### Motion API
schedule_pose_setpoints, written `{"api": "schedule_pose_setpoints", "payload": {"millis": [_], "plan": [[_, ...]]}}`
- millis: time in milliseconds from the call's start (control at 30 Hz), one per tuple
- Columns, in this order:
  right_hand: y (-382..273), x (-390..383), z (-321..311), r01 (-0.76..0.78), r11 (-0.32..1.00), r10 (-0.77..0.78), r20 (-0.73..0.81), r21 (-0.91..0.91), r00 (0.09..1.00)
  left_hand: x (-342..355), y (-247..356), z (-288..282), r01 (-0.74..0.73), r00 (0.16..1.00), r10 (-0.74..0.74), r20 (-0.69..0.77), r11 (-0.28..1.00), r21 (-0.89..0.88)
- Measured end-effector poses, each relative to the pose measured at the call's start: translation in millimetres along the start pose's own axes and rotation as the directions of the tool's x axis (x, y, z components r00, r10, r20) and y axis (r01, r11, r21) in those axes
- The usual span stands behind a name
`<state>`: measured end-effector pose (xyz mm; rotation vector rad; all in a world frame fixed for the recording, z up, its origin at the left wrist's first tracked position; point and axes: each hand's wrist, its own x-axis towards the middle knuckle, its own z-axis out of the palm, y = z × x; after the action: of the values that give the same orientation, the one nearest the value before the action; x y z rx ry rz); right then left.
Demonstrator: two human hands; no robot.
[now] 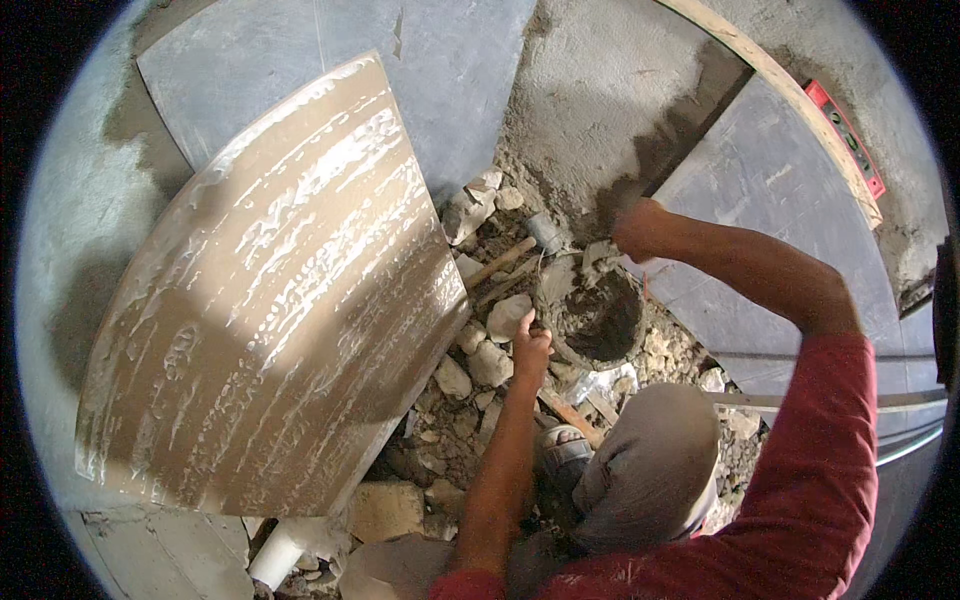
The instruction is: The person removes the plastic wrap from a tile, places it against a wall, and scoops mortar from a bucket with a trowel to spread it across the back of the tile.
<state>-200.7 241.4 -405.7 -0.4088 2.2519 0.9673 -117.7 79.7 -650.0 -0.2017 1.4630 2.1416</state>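
Mortar bucket point(630, 305) between left fingers point(541, 342), curled beside rim, and right fingers point(629, 238), bunched; cannot tell if clamped.

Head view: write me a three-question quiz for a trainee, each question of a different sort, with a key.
1. Multiple choice: what colour is the level? A) blue B) red C) green
2. True or false: the streaked slab lies to the left of the bucket.
3. Short answer: which of the wearer's hands is nearer the level?

Key:
1. B
2. True
3. The right hand
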Motion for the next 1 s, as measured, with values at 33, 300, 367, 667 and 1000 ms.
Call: {"api": "schedule_pose_setpoints", "payload": {"millis": [33,300,367,667,1000], "plan": [[5,16,1,-0.027,1.000,0.026,0.066,0.010,0.997,0,2,3,-0.030,1.000,0.030,0.001,0.999,0.018],[-60,21,63,0.204,0.973,-0.218,0.135,0.107,0.967,-1,-6,6,-0.019,1.000,0.018,-0.022,0.998,-0.058],[-82,-15,87,0.224,0.968,-0.207,-0.149,0.114,0.967,-3,-5,10,-0.009,0.999,0.009,-0.050,1.000,0.000],[-43,-73,56,0.182,0.952,-0.157,-0.118,0.248,0.981,-5,-13,4,-0.019,0.998,0.016,-0.053,0.998,-0.058],[-78,-9,108,0.232,0.965,-0.237,0.030,0.126,0.971,-11,-3,6,-0.014,0.999,0.011,-0.044,0.998,-0.063]]}}
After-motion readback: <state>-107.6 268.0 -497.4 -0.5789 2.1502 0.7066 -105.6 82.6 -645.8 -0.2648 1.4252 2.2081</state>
